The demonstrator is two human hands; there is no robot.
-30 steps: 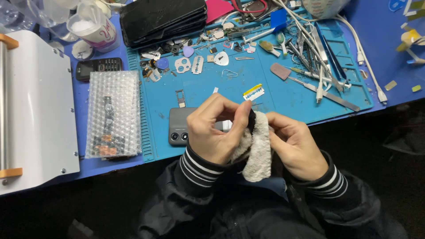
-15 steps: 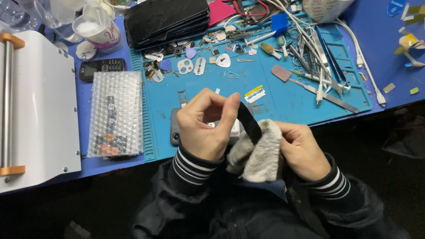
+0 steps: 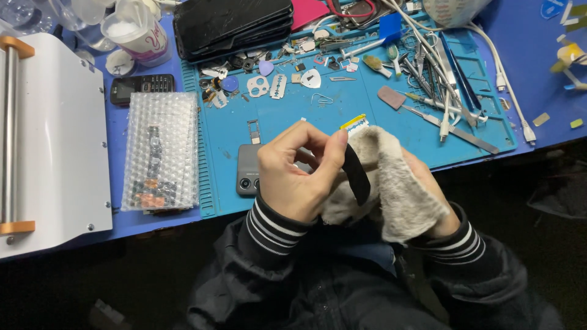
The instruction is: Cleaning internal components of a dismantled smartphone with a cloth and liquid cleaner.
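Observation:
My left hand (image 3: 293,174) pinches a thin black flat part (image 3: 355,173), likely a phone panel seen edge-on, between thumb and fingers. My right hand (image 3: 428,195) is mostly hidden under a grey fuzzy cloth (image 3: 391,183) that it holds against the black part. Both hands hover over the near edge of the teal work mat (image 3: 342,116). A grey phone body (image 3: 247,171) with camera lenses lies on the mat just behind my left hand.
A bubble-wrap pouch (image 3: 160,150) lies left of the mat, beside a white machine (image 3: 46,140). A small black keypad phone (image 3: 140,85), a cup (image 3: 137,33), stacked dark phones (image 3: 232,24), tweezers, picks and white cables (image 3: 489,67) crowd the far side.
The camera view drifted slightly. The cloth has moved up over the black part and now covers most of my right hand; my left hand has turned the part more edge-on.

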